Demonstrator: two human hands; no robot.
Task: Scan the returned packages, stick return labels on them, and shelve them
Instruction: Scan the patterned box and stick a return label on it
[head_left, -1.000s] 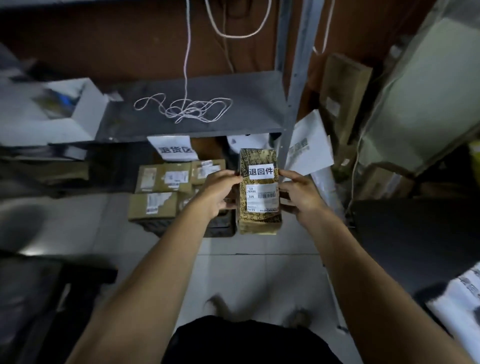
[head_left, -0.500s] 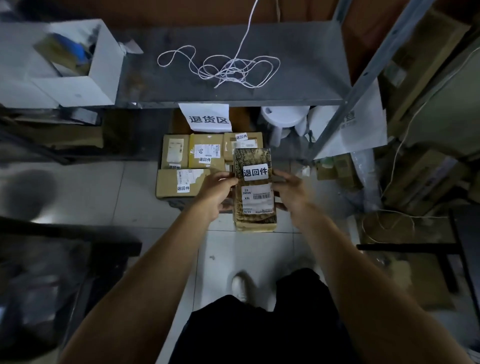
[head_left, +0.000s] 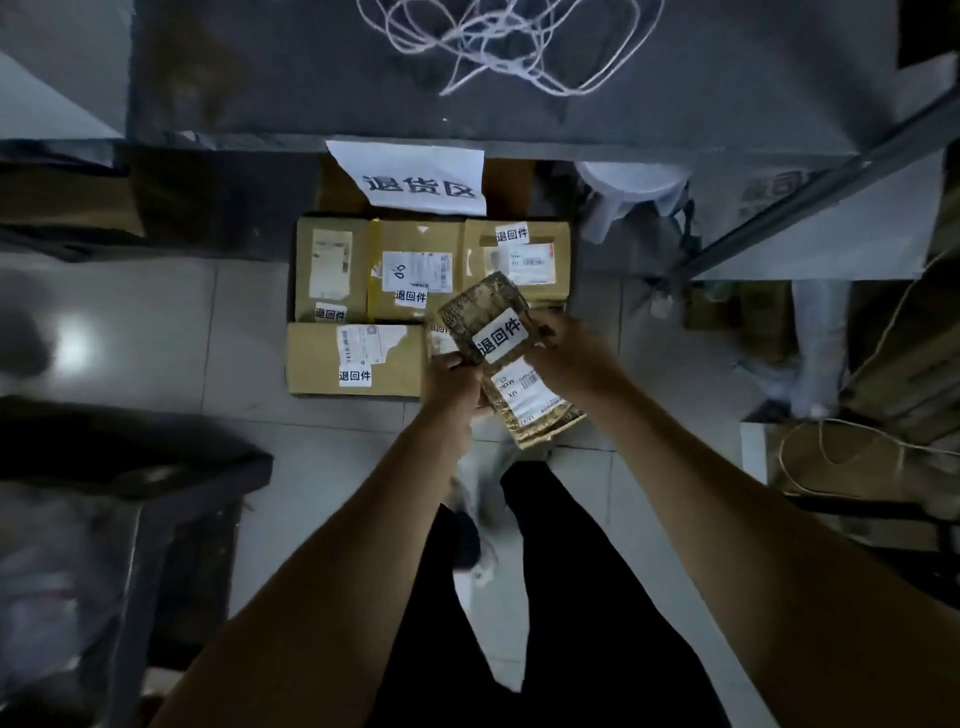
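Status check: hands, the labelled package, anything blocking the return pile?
Left hand and right hand both grip the patterned package, return label on, tilted. Held above the floor pile of labelled boxes. Nothing blocking.

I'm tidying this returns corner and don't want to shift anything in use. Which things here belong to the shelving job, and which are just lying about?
Job:
- patterned package, held by left hand and right hand
- return label on it
- labelled boxes on the bottom level
- return-area sign

Lying about:
- white cord on the shelf
- white tub
- coiled rope
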